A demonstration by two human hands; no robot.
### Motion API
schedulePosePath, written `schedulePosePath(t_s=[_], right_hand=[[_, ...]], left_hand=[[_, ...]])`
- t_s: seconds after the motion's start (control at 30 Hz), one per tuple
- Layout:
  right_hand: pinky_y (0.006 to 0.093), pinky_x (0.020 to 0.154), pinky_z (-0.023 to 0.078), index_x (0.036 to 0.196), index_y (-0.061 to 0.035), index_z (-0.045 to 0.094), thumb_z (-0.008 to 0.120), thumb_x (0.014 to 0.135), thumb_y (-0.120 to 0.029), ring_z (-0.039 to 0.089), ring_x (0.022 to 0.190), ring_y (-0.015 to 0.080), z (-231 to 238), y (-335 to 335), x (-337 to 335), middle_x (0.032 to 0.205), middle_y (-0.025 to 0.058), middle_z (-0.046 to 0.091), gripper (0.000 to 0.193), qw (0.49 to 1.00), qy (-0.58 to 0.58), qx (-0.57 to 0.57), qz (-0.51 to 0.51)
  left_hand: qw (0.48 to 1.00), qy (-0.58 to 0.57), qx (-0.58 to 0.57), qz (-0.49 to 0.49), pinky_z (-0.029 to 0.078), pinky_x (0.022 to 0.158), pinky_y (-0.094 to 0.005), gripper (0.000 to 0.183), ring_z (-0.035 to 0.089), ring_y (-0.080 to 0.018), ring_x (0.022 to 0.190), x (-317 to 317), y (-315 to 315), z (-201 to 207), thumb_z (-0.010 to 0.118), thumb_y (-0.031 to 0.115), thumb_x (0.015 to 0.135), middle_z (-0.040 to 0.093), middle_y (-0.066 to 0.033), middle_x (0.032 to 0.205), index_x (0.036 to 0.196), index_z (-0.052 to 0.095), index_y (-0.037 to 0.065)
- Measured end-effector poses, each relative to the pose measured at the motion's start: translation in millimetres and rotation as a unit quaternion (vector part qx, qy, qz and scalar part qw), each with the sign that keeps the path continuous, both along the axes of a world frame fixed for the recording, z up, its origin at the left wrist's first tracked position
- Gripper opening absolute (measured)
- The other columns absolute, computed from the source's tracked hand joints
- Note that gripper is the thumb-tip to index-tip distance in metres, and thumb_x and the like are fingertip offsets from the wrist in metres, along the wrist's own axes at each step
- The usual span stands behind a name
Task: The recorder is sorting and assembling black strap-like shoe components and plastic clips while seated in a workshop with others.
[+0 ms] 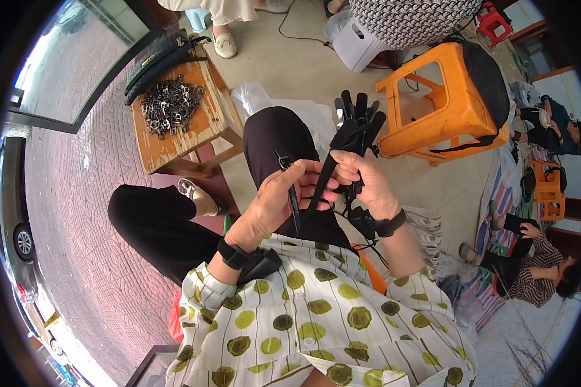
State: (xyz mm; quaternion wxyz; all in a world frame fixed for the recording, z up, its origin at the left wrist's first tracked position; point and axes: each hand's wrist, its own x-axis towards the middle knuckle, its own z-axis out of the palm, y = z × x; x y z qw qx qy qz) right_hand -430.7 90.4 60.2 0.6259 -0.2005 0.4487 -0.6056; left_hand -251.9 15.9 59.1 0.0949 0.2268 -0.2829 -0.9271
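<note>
Over my lap, my left hand (274, 197) pinches a thin black strap (294, 205) between thumb and fingers. A bit of shiny metal (284, 162) shows at its upper end. Beside it, my right hand (373, 186) is closed around a bundle of black straps (358, 126), whose rounded ends fan out upward. One longer strap (325, 180) from the bundle slants down toward my left fingers. Both hands are close together. The lower part of the bundle is partly hidden behind my right fingers.
On the worn wooden stool (221, 106) lie a pile of small black pieces with metal rings (169, 106) and a stack of long black strips (155, 64). An orange plastic stool (394, 97) stands at the right. Other people sit at the far right and ahead.
</note>
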Motion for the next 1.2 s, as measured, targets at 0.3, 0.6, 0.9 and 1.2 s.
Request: schedulePosePath(t_s=[0.3,0.6,0.9,1.2], right_hand=[[0.0201,0.046,0.027,0.082,-0.0067,0.062,0.068,0.083,-0.02,0.034,0.048,0.0014,19.9,-7.1,16.1,0.061,-0.0063,0.05,0.015,0.992,0.094,0.071,0.046],[0.0192,0.047,0.033,0.112,-0.0038,0.052,0.061,0.091,-0.022,0.042,0.054,0.0025,12.9,-6.6,42.7,0.072,-0.0032,0.053,0.029,0.996,0.068,0.023,-0.051],[0.0467,0.082,0.048,0.135,0.0045,0.028,0.048,0.086,-0.013,0.054,0.105,0.0443,30.8,-16.9,72.6,0.115,0.0341,0.051,0.056,0.847,0.532,0.014,-0.001],[0.0433,0.073,0.05,0.135,0.0026,0.031,0.056,0.078,-0.007,0.053,0.097,0.0366,20.4,-9.9,92.7,0.11,0.0204,0.049,0.064,0.758,0.644,-0.101,0.027]], left_hand=[[0.997,-0.015,-0.074,0.0,0.045,0.058,-0.0263,0.036,0.055,-0.0161,0.066,3.5,0.7,-7.2,0.041,0.034,0.098,0.06,-0.0105,0.089,0.109,0.052,0.001],[0.961,-0.029,-0.016,0.274,0.042,0.061,-0.0266,0.018,0.054,-0.0178,0.073,-0.7,1.3,7.2,0.045,0.016,0.096,0.061,-0.0077,0.092,0.105,0.055,0.004],[0.975,-0.03,-0.037,0.218,0.045,0.086,-0.0303,0.027,0.056,-0.0152,0.097,-6.6,6.8,6.6,0.052,0.021,0.095,0.06,-0.0052,0.108,0.114,0.055,0.002],[0.959,-0.006,-0.097,0.267,0.043,0.096,-0.0358,0.037,0.055,-0.022,0.107,5.5,4.3,3.5,0.055,0.024,0.092,0.059,-0.0156,0.114,0.116,0.054,-0.004]])
